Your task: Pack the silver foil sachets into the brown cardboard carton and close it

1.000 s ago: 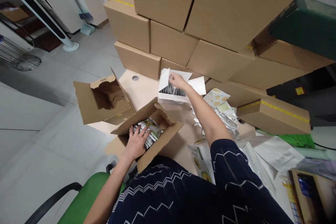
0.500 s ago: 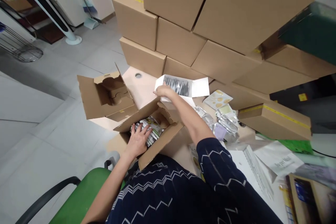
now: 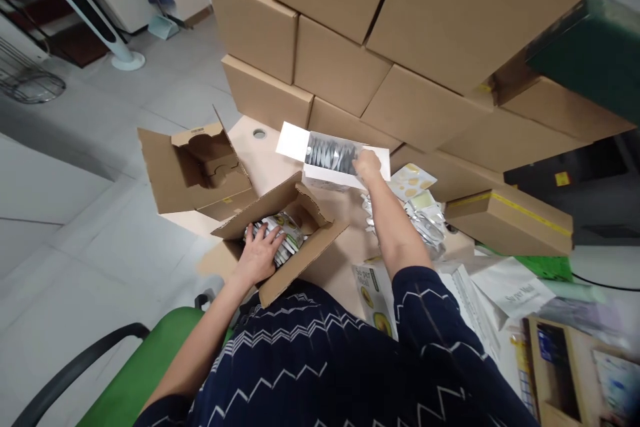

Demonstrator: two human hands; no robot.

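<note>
Left hand (image 3: 260, 255), fingers spread flat, palm down, pressing on the sachets (image 3: 280, 240) stacked inside the open cardboard box (image 3: 295, 260) at the near left edge of the desk (image 3: 270, 167); nothing is gripped. Right hand (image 3: 369, 164), arm extended, fingers curled over the right end of the white box (image 3: 333, 163) near the far edge of the desk, touching its rim and the silver packets (image 3: 327, 155) standing upright in a row inside it; whether a packet is pinched cannot be told.

Half a second before, the right hand was at the left end of the white box; it now lies at the right end, and the left flap is folded outward. The left hand has stayed on the sachets.

An empty open carton (image 3: 195, 170) with a cut-out insert overhangs the far left corner. Loose packets (image 3: 425, 213) lie in a heap right of the forearm. Closed brown cartons (image 3: 400, 47) are stacked along the far edge.
</note>
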